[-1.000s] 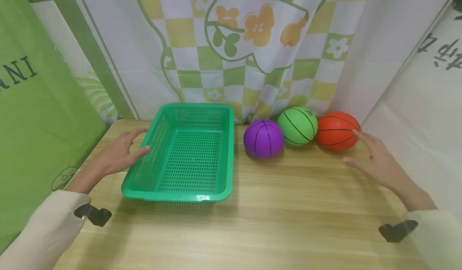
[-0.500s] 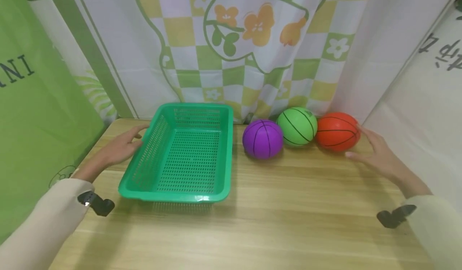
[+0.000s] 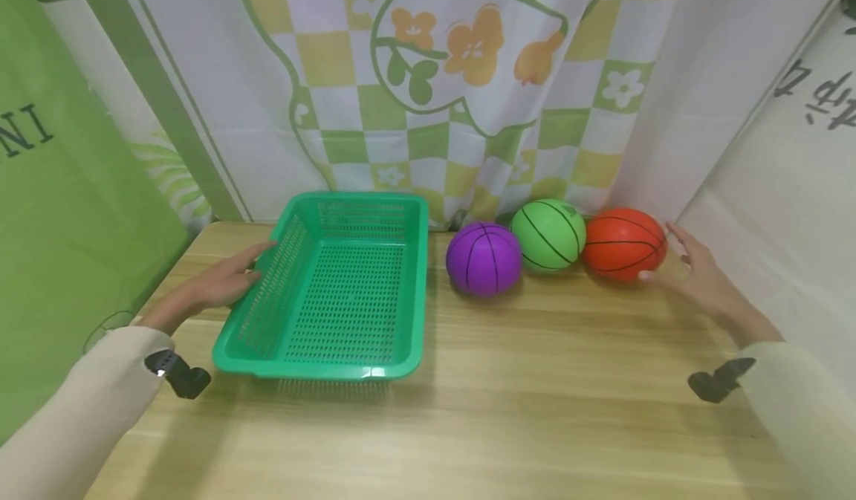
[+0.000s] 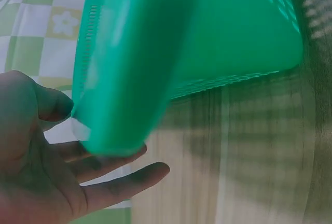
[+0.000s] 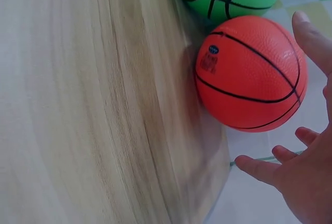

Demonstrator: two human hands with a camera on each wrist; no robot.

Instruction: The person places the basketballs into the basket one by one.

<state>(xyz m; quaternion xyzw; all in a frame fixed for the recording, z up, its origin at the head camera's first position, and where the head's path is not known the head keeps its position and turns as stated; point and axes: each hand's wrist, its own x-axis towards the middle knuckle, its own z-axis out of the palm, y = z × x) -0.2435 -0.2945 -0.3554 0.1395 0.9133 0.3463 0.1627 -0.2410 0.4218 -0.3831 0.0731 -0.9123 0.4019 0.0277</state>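
Note:
A green plastic basket [image 3: 420, 292] with perforated sides and bottom stands on the left of the table. My left hand [image 3: 230, 277] holds its left rim; in the left wrist view the thumb [image 4: 54, 105] meets the rim's edge and the other fingers reach behind it. Over on the right, my right hand [image 3: 702, 281] is spread around the right side of a red ball [image 3: 625, 244] with black basketball lines. The right wrist view shows gaps between the fingers [image 5: 257, 169] and this ball. Left of it sit a light green ball [image 3: 548, 234] and a purple ball [image 3: 484, 259].
The wooden table [image 3: 535, 411] extends in front of the basket and balls. A patterned curtain [image 3: 428, 143] hangs close behind them. Green cloth [image 3: 80, 210] borders the left side, white cloth [image 3: 789, 225] the right.
My left hand has come onto the basket's rim from just above it. The right hand has shifted slightly lower around the red ball's right side. The view has drifted a little.

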